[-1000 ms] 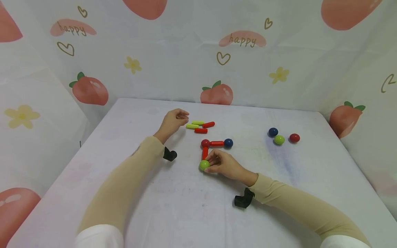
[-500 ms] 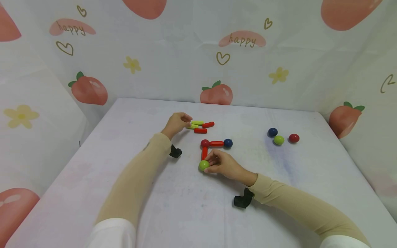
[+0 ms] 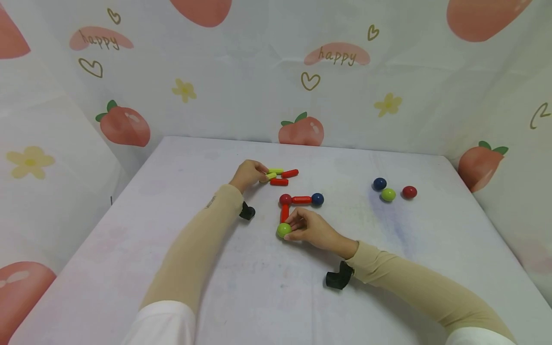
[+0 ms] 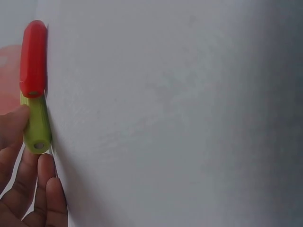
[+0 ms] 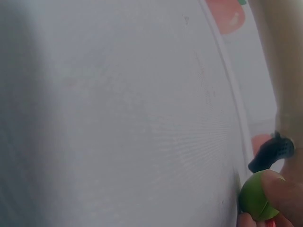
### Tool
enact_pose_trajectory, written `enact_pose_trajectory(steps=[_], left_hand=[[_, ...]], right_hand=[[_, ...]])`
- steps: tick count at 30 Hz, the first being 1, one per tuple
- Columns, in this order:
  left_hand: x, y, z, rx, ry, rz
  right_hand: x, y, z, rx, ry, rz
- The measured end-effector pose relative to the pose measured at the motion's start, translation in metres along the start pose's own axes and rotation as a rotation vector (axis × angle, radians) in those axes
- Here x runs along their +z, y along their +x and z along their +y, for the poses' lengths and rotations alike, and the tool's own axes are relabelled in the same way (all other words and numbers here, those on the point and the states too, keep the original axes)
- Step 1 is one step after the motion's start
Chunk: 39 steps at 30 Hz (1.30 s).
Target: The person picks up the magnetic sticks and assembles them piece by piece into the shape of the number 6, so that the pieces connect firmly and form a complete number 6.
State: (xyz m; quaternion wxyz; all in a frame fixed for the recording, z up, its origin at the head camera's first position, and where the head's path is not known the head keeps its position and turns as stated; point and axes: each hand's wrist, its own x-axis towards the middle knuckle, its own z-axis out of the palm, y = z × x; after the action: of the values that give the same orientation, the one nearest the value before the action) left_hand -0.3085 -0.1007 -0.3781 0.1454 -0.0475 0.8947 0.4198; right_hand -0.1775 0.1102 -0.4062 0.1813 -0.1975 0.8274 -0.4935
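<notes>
In the head view my left hand (image 3: 250, 174) pinches a yellow-green magnetic stick (image 3: 270, 177) at the back of the table. The left wrist view has the thumb on the side of this stick (image 4: 37, 124), its round metal end facing the camera and a red stick (image 4: 33, 59) beyond it. My right hand (image 3: 314, 231) holds a green ball (image 3: 284, 230) between thumb and fingers. That ball sits at the near end of a red stick (image 3: 285, 213), which runs to a red ball (image 3: 285, 199). Another red stick (image 3: 301, 200) links the red ball to a dark blue ball (image 3: 317, 199).
Beside the left hand lie another yellow-green stick (image 3: 275, 170) and two red sticks, one nearer (image 3: 279, 182) and one farther back (image 3: 290, 173). To the right are a loose blue ball (image 3: 380, 184), a green ball (image 3: 388, 194) and a red ball (image 3: 409, 192). A patterned curtain (image 3: 241, 72) stands behind the table.
My left hand has moved right and slightly nearer, onto the closer yellow-green stick, which now lies at a slant. The right hand has stayed on the green ball.
</notes>
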Motion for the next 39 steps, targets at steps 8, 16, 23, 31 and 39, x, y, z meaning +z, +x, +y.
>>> enact_pose_trajectory(steps=[8,16,23,31,39], left_hand=[[0.002,0.000,0.000,-0.012,0.025,-0.014],[0.000,-0.002,-0.002,0.006,0.013,-0.020],[-0.007,0.000,-0.003,0.015,0.072,-0.041],[-0.017,-0.017,0.006,0.042,0.001,-0.095],[-0.024,-0.045,0.021,0.090,0.017,-0.180]], right_hand=[[-0.001,0.000,0.000,0.008,0.004,-0.007],[0.000,0.001,0.002,0.014,-0.004,-0.009],[-0.001,0.000,-0.003,0.009,0.000,-0.014],[-0.001,0.001,0.002,0.017,-0.001,-0.013],[-0.002,0.000,0.001,0.030,0.000,-0.011]])
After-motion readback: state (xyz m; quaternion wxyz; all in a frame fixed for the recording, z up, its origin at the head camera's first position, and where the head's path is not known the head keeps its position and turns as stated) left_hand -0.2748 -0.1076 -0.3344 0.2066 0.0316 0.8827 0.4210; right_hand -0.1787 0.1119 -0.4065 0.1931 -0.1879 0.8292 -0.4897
